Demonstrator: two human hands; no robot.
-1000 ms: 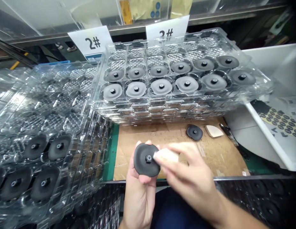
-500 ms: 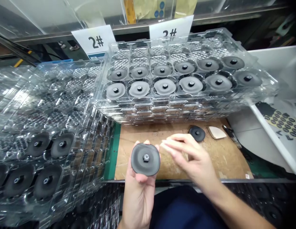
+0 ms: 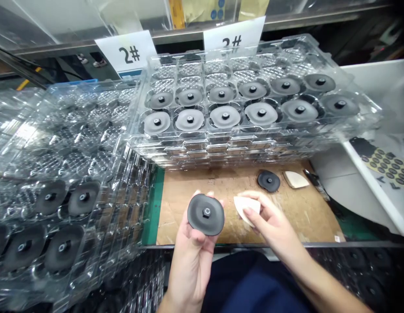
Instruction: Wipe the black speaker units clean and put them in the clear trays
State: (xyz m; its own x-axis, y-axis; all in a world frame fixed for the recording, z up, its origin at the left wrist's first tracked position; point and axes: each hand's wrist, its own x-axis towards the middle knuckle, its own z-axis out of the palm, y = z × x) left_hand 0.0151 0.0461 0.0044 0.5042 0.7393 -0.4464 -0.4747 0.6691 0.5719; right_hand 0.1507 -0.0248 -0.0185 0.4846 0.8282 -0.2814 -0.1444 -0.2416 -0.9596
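Note:
A dark grey rounded disc (image 3: 198, 217) with a small hexagonal post at its centre faces up in my left hand (image 3: 192, 256), thumb on its near rim and fingertips behind its far edge. Just to the right, my right hand (image 3: 270, 217) pinches a white wedge-shaped pad (image 3: 246, 208) between thumb and fingers. The pad and the disc are apart. Beyond my right hand, another dark disc (image 3: 269, 181) lies on the brown board (image 3: 182, 182), with a second cream pad (image 3: 296, 179) to its right.
A stack of clear trays (image 3: 221, 134) holding discs stands behind the board. More clear trays (image 3: 104, 182) with discs rise at the left. White paper signs (image 3: 130, 54) hang behind. A sheet of oval stickers (image 3: 387, 165) lies at the right.
The white pad now shows clearly between my right fingers, where none was visible before. My left hand has shifted slightly right with the disc, which is tilted a little differently.

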